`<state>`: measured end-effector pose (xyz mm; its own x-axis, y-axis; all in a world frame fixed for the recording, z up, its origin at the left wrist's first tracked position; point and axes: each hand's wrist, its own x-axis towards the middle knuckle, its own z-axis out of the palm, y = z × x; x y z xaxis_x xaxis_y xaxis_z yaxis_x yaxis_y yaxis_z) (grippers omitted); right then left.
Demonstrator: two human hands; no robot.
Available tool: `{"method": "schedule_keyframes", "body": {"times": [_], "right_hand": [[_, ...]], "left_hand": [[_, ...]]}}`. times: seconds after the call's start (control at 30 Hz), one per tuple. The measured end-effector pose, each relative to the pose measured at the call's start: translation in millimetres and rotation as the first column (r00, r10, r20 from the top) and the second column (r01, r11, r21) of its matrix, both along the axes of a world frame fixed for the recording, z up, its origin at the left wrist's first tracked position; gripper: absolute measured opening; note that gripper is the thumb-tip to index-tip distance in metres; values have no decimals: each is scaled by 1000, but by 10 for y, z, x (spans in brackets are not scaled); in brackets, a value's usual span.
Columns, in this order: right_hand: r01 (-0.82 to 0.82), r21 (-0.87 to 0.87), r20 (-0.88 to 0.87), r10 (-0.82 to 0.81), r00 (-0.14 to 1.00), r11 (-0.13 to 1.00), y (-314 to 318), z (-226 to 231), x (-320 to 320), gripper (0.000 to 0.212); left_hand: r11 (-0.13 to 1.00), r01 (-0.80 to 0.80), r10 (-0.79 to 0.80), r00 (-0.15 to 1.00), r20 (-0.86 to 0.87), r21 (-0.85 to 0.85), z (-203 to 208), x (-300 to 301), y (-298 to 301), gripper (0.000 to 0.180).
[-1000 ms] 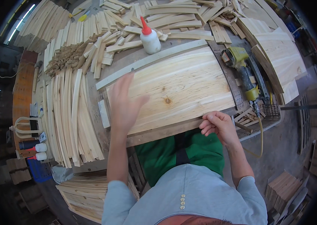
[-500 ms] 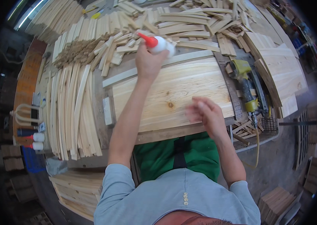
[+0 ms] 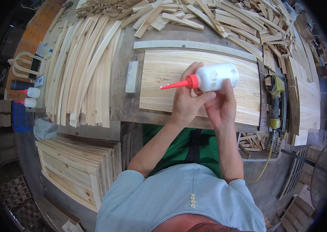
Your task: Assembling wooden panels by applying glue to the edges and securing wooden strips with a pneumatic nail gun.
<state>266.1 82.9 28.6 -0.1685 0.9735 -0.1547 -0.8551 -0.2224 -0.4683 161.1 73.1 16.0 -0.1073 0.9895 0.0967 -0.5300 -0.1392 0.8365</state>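
A white squeeze glue bottle [image 3: 217, 76] with a red pointed nozzle lies sideways above a pale wooden panel [image 3: 155, 85], its tip toward the left. My left hand [image 3: 186, 98] is closed round the nozzle end, its thumb under the bottle. Beneath the other end, my right hand [image 3: 222, 104] has its fingers against the bottle's side. The panel lies flat on the bench, with a thin light strip [image 3: 194, 45] along its far edge and a short white block [image 3: 131, 76] to its left.
Long wooden slats [image 3: 82, 69] are stacked left, beside more glue bottles [image 3: 33, 92]. Loose short pieces [image 3: 225, 19] heap at the back. A yellow-and-black nail gun [image 3: 275, 96] with a hose sits right, near stacked boards [image 3: 306, 92]. Stacked panels [image 3: 70, 166] stand lower left.
The bottle has come nearer, from the far side of the panel to above it, and turned more sideways. My right hand has risen to join the left on it. The view has shifted.
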Motion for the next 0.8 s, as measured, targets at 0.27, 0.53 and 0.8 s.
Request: {"method": "schedule_keyframes", "body": {"times": [0.27, 0.53, 0.8], "right_hand": [[-46, 289, 353, -61, 933, 956, 843, 248, 63, 47], [-187, 398, 590, -94, 802, 898, 1341, 76, -615, 56], [-246, 419, 629, -84, 773, 874, 1432, 39, -778, 53]], "left_hand": [[959, -221, 208, 126, -970, 177, 1, -1224, -748, 47], [968, -246, 108, 254, -961, 44, -133, -1495, -723, 39], [966, -251, 134, 259, -956, 67, -176, -1505, -717, 39]]}}
